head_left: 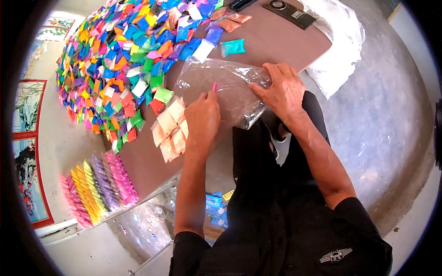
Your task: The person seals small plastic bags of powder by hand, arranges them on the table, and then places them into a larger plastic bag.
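Note:
A clear plastic bag [225, 87] lies spread at the table's edge, between my two hands. My left hand [202, 115] is closed around a small pink item [214, 86], whose tip sticks up above the fingers over the bag's left part. With thumb and fingers, my right hand [280, 89] grips the upper right part of the bag. Beside my left hand, several peach-coloured packets [168, 125] lie in overlapping rows on the table. A teal packet [233, 47] rests just above the bag.
A big heap of colourful packets [124, 60] covers the brown table's [276, 39] far left. Rows of pink, yellow and purple packets [99, 186] lie at the near left corner. A phone [290, 13] and white plastic bags [338, 41] are at the upper right.

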A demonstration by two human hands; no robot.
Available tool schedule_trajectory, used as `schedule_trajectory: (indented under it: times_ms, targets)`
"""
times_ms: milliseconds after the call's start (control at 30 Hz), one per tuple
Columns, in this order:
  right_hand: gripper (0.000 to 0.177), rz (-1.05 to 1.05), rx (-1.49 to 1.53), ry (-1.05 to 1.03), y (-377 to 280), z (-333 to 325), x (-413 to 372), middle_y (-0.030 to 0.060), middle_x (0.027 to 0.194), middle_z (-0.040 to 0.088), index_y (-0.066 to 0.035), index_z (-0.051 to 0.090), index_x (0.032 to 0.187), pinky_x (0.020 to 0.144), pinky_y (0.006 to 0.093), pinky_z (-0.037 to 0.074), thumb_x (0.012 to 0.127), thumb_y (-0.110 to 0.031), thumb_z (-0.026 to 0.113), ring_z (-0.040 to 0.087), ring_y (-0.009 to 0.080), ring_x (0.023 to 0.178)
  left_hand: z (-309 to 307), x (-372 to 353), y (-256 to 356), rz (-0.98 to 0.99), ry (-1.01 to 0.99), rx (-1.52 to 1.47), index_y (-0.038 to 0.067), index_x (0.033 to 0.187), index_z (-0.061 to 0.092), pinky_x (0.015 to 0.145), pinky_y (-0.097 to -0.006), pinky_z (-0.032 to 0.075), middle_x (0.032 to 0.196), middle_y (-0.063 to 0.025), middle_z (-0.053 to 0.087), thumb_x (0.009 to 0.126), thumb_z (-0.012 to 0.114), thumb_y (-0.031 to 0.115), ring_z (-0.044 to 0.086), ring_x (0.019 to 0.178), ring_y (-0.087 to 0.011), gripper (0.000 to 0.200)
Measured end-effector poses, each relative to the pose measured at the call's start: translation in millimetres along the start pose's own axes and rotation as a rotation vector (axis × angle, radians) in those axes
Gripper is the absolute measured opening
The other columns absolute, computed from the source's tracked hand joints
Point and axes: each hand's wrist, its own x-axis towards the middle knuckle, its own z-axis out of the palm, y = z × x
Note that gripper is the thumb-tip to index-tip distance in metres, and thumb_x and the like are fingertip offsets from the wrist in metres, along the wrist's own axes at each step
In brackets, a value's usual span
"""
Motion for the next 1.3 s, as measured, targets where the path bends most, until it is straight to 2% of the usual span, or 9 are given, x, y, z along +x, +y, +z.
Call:
schedule_trajectory:
  times_ms: [133, 300, 400, 767, 933, 1000, 1133, 1233, 1300]
  targets:
    - [0.049, -0.009, 0.016, 0.005, 1.1, 0.6, -1.1, 0.0091, 0.101, 0.067, -0.01, 0.073, 0.109, 0.082, 0.0452, 0.056, 0.07, -0.033, 0.091, 0.067, 0.0327, 0.098, -6.3, 2.7, 2.7, 0.024, -0.005, 0.02, 0.004, 0.088, 0.059, 0.066, -0.054, 0.052, 0.084, -0.0179, 0.065, 0.095, 0.06, 0.009, 0.067, 0.077, -0.0437, 0.008]
    - [0.049, -0.026, 0.03, 0.018, 2.7, 1.5, -1.6, 0.0087, 0.1, 0.066, -0.01, 0.072, 0.109, 0.081, 0.0452, 0.056, 0.07, -0.033, 0.091, 0.067, 0.0323, 0.098, -0.4, -1.1, 26.3, 0.048, 0.0, -0.096, 0.004, 0.088, 0.057, 0.066, -0.0541, 0.052, 0.085, -0.0192, 0.064, 0.094, 0.061, 0.01, 0.067, 0.079, -0.0444, 0.009]
    - [0.049, -0.004, 0.033, 0.002, 2.7, 0.5, -1.4, 0.0082, 0.099, 0.066, -0.01, 0.072, 0.108, 0.081, 0.045, 0.056, 0.069, -0.032, 0.092, 0.067, 0.0318, 0.097, 0.1, 7.1, 8.8, 0.018, 0.013, -0.131, 0.004, 0.088, 0.057, 0.067, -0.0544, 0.051, 0.084, -0.0202, 0.063, 0.094, 0.061, 0.009, 0.066, 0.079, -0.0457, 0.008]
    - [0.048, -0.032, 0.023, 0.015, 3.0, 1.4, -0.1, 0.008, 0.1, 0.066, -0.01, 0.072, 0.107, 0.079, 0.0445, 0.056, 0.069, -0.03, 0.092, 0.067, 0.0315, 0.095, 1.5, 5.1, 1.9, -0.017, 0.014, -0.197, 0.002, 0.089, 0.058, 0.068, -0.0533, 0.049, 0.082, -0.0222, 0.062, 0.093, 0.062, 0.007, 0.064, 0.08, -0.0463, 0.007]
    - [0.048, -0.015, 0.034, 0.019, 2.7, 2.4, -2.6, 0.0081, 0.099, 0.065, -0.01, 0.072, 0.106, 0.079, 0.0449, 0.055, 0.068, -0.031, 0.092, 0.066, 0.0319, 0.095, -2.6, -3.1, 16.2, -0.001, -0.031, -0.236, 0.002, 0.089, 0.058, 0.068, -0.0534, 0.049, 0.081, -0.022, 0.063, 0.093, 0.062, 0.007, 0.064, 0.08, -0.0458, 0.007]
    - [0.048, -0.016, 0.032, 0.032, 2.1, 1.2, -0.7, 0.0081, 0.098, 0.065, -0.01, 0.072, 0.106, 0.079, 0.045, 0.055, 0.068, -0.031, 0.092, 0.066, 0.0321, 0.095, -1.5, 3.4, 2.8, -0.026, -0.005, -0.182, 0.002, 0.09, 0.057, 0.07, -0.0571, 0.052, 0.091, -0.0201, 0.066, 0.087, 0.062, 0.002, 0.065, 0.079, -0.0479, 0.007]
    - [0.047, -0.018, 0.043, 0.015, 2.9, 1.4, 0.1, 0.0086, 0.099, 0.065, -0.01, 0.071, 0.106, 0.079, 0.0449, 0.055, 0.069, -0.03, 0.092, 0.066, 0.0327, 0.096, -6.3, 3.3, 9.0, 0.005, -0.006, -0.166, 0.002, 0.091, 0.057, 0.071, -0.0568, 0.052, 0.092, -0.0206, 0.067, 0.088, 0.062, 0.002, 0.065, 0.08, -0.0481, 0.005]
    - [0.047, 0.001, 0.043, -0.008, 4.0, -0.9, -3.0, 0.0088, 0.101, 0.067, -0.009, 0.072, 0.109, 0.081, 0.0444, 0.055, 0.07, -0.029, 0.091, 0.066, 0.0331, 0.097, -4.7, -3.9, 17.9, -0.055, -0.038, -0.176, 0.002, 0.091, 0.057, 0.072, -0.0572, 0.051, 0.093, -0.0209, 0.067, 0.09, 0.062, 0.003, 0.065, 0.082, -0.0479, 0.005]
    - [0.048, 0.0, 0.036, -0.01, 4.2, -4.3, 1.9, 0.0089, 0.103, 0.067, -0.01, 0.072, 0.111, 0.082, 0.044, 0.056, 0.071, -0.028, 0.091, 0.067, 0.0332, 0.098, -11.5, 1.8, 11.9, -0.04, 0.085, -0.18, 0.001, 0.09, 0.058, 0.07, -0.0544, 0.051, 0.088, -0.0202, 0.066, 0.092, 0.063, 0.005, 0.064, 0.079, -0.0469, 0.006]
